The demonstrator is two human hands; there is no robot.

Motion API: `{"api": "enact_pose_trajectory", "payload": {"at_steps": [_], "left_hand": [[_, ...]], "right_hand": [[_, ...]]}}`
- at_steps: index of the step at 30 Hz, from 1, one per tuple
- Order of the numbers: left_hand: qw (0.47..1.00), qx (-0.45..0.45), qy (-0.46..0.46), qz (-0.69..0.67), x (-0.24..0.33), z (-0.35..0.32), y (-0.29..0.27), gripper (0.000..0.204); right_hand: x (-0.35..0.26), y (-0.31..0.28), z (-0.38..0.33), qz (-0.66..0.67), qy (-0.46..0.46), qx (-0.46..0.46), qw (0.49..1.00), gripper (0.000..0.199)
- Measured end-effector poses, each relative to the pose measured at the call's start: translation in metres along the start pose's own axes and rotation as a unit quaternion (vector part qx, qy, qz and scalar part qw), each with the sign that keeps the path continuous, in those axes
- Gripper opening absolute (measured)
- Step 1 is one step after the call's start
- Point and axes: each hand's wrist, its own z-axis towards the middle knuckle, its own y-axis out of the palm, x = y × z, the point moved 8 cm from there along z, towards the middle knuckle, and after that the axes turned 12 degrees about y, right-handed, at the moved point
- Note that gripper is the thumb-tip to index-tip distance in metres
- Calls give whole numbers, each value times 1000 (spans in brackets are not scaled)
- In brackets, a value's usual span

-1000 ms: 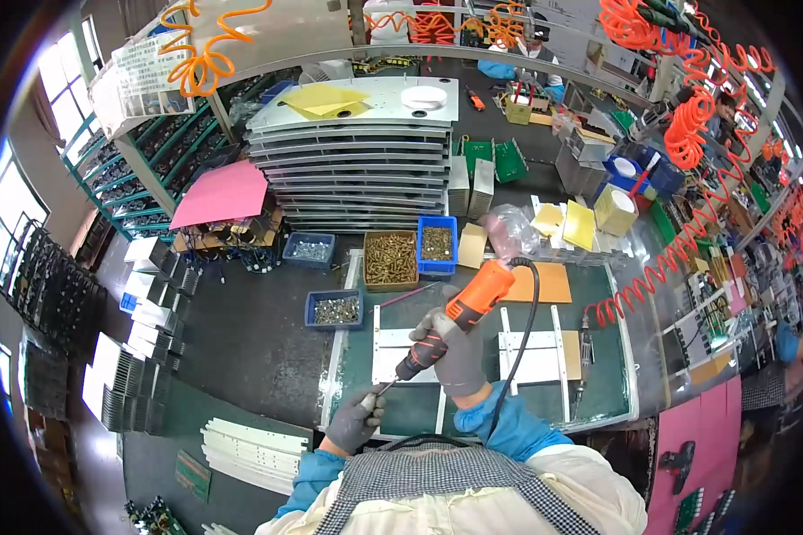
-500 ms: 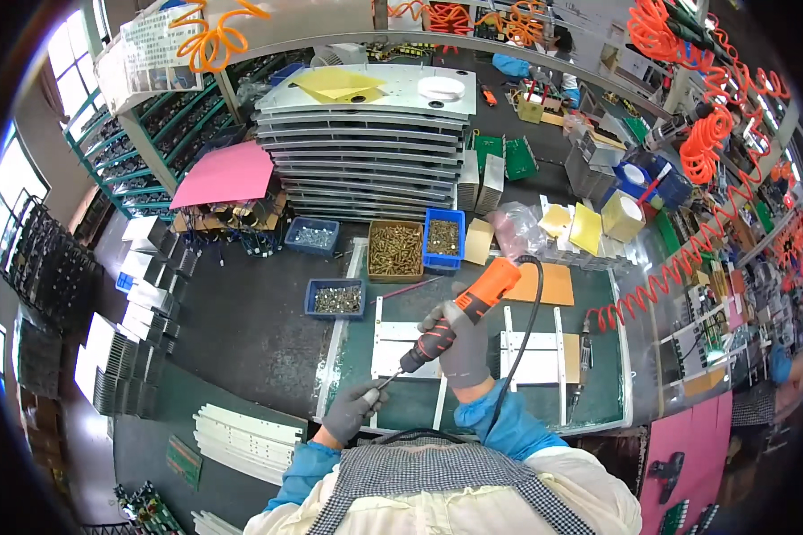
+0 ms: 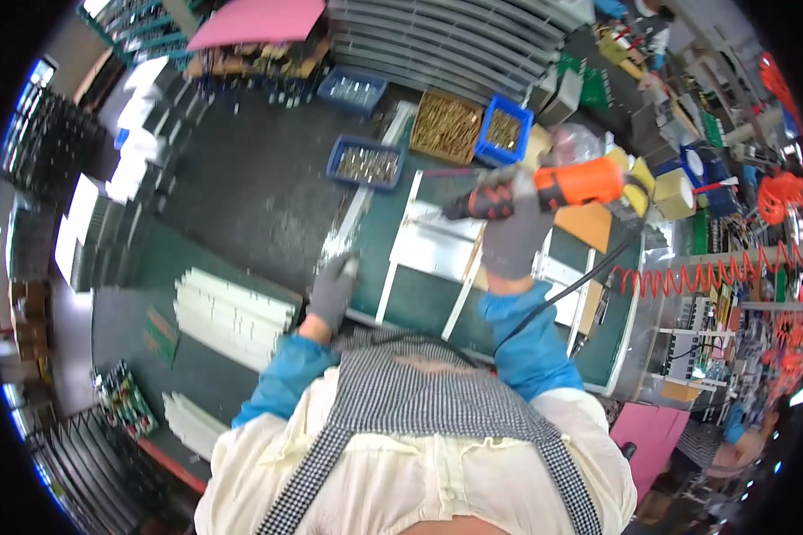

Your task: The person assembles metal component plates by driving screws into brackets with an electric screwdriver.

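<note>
My right hand [image 3: 516,241], in a grey glove, is closed round an orange and black electric screwdriver [image 3: 584,184]. The tool lies nearly level above white panels [image 3: 433,248] and narrow white strips [image 3: 460,306] on the green work mat [image 3: 419,308]. Its nose points left, and its thin bit is blurred. A black cable runs from its back end down along my right forearm. My left hand [image 3: 330,292], also gloved in grey, is over the mat's left edge, apart from the tool. Motion smears its fingers, so whether they hold anything is unclear.
Beyond the mat stand a box of brass-coloured screws [image 3: 446,127], a blue bin of small fasteners [image 3: 505,130] and two more blue bins [image 3: 366,163]. White slotted strips [image 3: 227,312] lie at the left. A red coiled hose [image 3: 687,278] crosses the right side.
My left hand has come away from the screwdriver's bit, toward the left. My right hand has carried the screwdriver up and right, turning it more level. The view has tilted downward.
</note>
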Motion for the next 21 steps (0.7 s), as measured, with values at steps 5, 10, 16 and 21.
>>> {"api": "enact_pose_trajectory", "payload": {"at_steps": [5, 10, 16, 21], "left_hand": [[988, -55, 57, 131, -5, -3, 12, 40], [980, -145, 21, 136, 4, -9, 43, 46], [982, -165, 19, 88, 3, -6, 50, 41], [985, -159, 10, 64, -3, -6, 50, 40]], "right_hand": [[5, 34, 6, -40, -51, -28, 998, 42], [22, 46, 2, -77, -23, -56, 995, 64], [28, 47, 1, -120, -20, -73, 990, 61], [27, 56, -5, -180, -26, -91, 979, 62]]}}
